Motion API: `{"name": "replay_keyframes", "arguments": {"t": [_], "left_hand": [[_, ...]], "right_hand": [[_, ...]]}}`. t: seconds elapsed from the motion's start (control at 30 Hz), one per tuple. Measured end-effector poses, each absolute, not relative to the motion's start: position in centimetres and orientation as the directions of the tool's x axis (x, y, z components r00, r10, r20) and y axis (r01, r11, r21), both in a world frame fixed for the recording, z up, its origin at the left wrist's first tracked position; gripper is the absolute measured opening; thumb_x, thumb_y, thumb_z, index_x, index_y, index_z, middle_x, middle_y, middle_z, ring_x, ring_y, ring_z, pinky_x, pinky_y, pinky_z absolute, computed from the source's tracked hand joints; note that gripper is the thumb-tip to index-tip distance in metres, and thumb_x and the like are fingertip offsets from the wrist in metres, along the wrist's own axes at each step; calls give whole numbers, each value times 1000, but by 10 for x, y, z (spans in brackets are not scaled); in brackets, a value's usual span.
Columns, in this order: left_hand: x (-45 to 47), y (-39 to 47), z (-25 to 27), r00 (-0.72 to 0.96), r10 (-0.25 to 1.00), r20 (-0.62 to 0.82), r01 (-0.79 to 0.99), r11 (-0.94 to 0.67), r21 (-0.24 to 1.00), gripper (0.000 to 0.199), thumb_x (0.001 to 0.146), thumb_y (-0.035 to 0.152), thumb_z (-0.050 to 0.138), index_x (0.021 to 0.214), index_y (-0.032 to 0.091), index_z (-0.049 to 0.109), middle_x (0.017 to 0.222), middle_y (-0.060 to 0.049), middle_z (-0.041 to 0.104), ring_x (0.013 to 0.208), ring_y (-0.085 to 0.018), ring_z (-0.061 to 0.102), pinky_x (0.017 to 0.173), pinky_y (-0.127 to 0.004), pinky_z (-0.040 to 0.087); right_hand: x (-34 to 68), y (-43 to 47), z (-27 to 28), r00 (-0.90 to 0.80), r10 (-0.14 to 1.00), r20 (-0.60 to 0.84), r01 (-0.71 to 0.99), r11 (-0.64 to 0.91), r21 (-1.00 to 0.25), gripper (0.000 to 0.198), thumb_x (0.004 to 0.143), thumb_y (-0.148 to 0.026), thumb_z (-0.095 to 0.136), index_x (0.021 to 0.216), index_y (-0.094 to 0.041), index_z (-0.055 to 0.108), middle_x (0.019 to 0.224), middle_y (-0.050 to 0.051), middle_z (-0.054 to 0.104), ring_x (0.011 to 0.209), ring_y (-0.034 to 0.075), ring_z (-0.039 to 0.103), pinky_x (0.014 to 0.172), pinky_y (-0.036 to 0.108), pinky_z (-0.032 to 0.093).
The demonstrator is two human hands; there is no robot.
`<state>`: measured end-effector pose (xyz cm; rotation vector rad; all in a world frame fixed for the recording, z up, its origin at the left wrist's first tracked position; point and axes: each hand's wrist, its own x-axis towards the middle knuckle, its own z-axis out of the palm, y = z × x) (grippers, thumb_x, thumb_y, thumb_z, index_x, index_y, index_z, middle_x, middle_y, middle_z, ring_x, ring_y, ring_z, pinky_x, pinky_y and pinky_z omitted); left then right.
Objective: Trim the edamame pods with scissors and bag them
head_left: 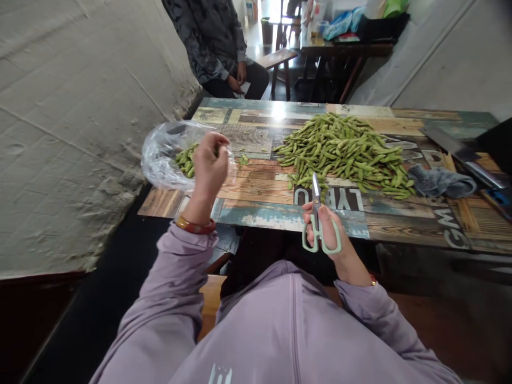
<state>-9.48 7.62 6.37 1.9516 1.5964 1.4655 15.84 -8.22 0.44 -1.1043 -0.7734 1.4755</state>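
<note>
My left hand (210,162) is raised at the right side of a clear plastic bag (158,154). Its fingers are curled in, and whatever may be between them is hidden. Inside the bag lie green soybean pods (186,160), partly covered by that hand. My right hand (330,226) is closed around scissors (317,216) with pale green handles, blades together and pointing away from me. Just beyond the tips of the scissors, a large heap of soybean pods (344,152) is spread on the patterned wooden table (264,210).
Right of the heap lies a crumpled grey cloth (442,181), with a cleaver (460,149) near it. Green scraps (243,159) are scattered between bag and heap. A seated person (218,45) is beyond the table's far left edge. The wall (72,117) runs close on the left.
</note>
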Motion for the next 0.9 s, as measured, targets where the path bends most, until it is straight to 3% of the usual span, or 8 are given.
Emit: {"name": "replay_keyframes", "arguments": {"t": [0.1,0.2,0.33,0.47,0.63,0.73,0.9], "left_hand": [[-132,99,70,-136,818,559,729,-299,615,12,86,31,64,92,22,58,98,-6,64,113,-25,57,95,-41,41],[-141,104,68,-71,823,563,814,-279,510,25,83,33,68,101,18,60,113,-10,62,122,-27,51,103,-46,34],[-101,92,50,110,854,508,793,-383,473,13,86,25,60,94,18,67,99,-9,66,99,-24,59,93,-41,43],[-40,76,31,316,872,373,742,-472,475,16,87,23,56,86,16,70,88,-10,66,87,-23,59,85,-38,46],[9,67,21,493,828,267,698,-559,447,19,88,19,55,92,15,73,95,-13,68,91,-25,60,87,-38,46],[21,68,19,532,817,220,719,-574,391,23,87,16,54,100,14,73,99,-15,66,95,-27,59,89,-39,45],[23,70,14,543,823,167,753,-564,339,20,85,13,53,96,14,71,96,-14,64,94,-27,59,87,-39,46]], "right_hand": [[158,-81,5,32,977,-209,-356,-184,-916,53,83,-69,60,101,-19,59,75,-5,56,38,5,49,30,19,42],[157,-81,5,44,979,-201,-369,-171,-914,53,84,-69,60,101,-19,59,75,-4,56,38,5,49,29,19,41],[157,-81,5,43,978,-204,-399,-170,-901,53,83,-69,61,101,-19,58,76,-5,56,37,5,48,28,18,40],[157,-80,4,40,977,-210,-389,-178,-904,51,85,-68,59,102,-20,57,76,-5,56,38,5,48,29,18,41],[158,-79,1,37,979,-200,-380,-171,-909,50,86,-68,57,103,-21,57,77,-5,56,38,4,47,29,18,39],[158,-79,0,21,979,-204,-396,-179,-901,50,86,-67,59,103,-20,57,77,-5,55,38,4,48,29,18,40],[157,-79,-1,9,974,-225,-396,-203,-896,51,84,-68,59,104,-21,55,76,-6,56,38,5,48,29,18,40]]}}
